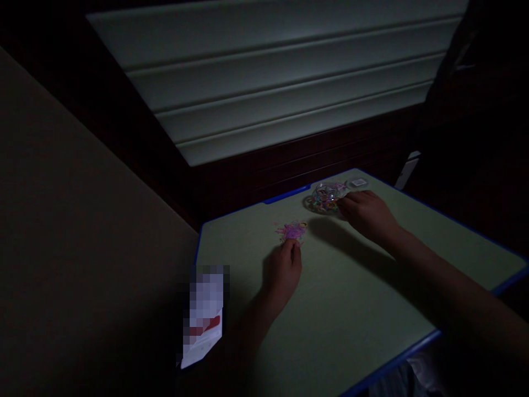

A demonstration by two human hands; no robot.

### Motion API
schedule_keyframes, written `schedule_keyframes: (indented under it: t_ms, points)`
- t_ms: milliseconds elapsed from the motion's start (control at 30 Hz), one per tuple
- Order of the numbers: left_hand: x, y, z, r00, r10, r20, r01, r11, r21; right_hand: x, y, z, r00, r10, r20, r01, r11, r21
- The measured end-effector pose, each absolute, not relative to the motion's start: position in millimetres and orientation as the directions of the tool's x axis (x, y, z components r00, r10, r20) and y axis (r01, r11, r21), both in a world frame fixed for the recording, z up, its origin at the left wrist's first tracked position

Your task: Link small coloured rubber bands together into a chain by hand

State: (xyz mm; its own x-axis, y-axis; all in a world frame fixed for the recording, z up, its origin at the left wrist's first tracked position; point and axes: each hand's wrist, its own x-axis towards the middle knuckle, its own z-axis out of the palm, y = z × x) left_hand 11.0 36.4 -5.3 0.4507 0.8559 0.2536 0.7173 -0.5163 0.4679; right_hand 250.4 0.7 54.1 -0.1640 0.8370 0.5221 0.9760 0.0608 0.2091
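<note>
A loose pile of thin pink and purple bands [292, 230] lies on the pale green tabletop [351, 298]. At its near edge is my left hand [285, 270], its fingers pinched together; whatever they hold is hidden. Farther back and to the right stands a clear plastic container [328, 193] with small multicoloured pieces in it, which look like rubber bands. My right hand [366, 214] is at the container's right side with its fingertips closed. Dim light keeps me from making out what is between them.
A clear round lid [357, 182] with a white label lies behind my right hand. The table has a blue rim [287, 194]. A lit, partly pixelated screen [204, 325] stands at the left. Behind the table is a slatted shutter [289, 82]; a wall rises at the left.
</note>
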Motion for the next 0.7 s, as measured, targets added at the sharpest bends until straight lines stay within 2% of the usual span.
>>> schedule_keyframes:
  t_ms: [133,233,500,600,700]
  points:
    - [12,36,-2,0.453,0.857,0.246,0.721,-0.515,0.464,227,5,35,-0.239,0.816,0.526,0.97,0.231,0.082]
    - [12,35,1,0.436,0.867,0.24,0.728,-0.496,0.473,211,6,22,-0.285,0.837,0.468,0.935,0.351,-0.058]
    - [12,36,-1,0.427,0.873,0.236,0.725,-0.486,0.489,194,11,3,-0.247,0.882,0.4,0.806,0.417,-0.421]
    - [12,37,-3,0.431,0.866,0.252,0.715,-0.498,0.49,192,15,-3,-0.242,0.888,0.391,0.769,0.421,-0.48]
    - [12,37,-4,0.435,0.861,0.264,0.704,-0.508,0.496,190,18,-6,-0.264,0.882,0.391,0.772,0.437,-0.463]
